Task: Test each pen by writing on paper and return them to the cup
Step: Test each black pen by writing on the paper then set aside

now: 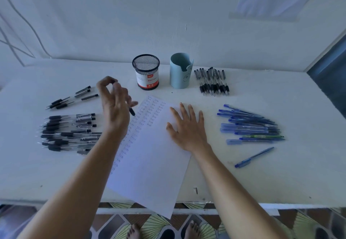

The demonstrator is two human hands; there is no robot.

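A white sheet of paper [153, 160] lies in the middle of the table, its left part covered with columns of small written words. My left hand [114, 104] is raised above the sheet's upper left corner and holds a black pen [131, 111] whose tip points down at the paper. My right hand [187, 128] lies flat with spread fingers on the sheet's right edge. Behind the paper stand a black mesh cup [146, 72] with a red-and-white label and a light blue cup [180, 71]; I see no pens sticking out of either.
Black pens lie in a big pile [69, 132] at the left, a smaller group [73, 97] behind it, and a bunch [212, 81] right of the blue cup. Several blue pens [250, 124] lie at the right, one blue pen [254, 157] apart. The paper overhangs the table's front edge.
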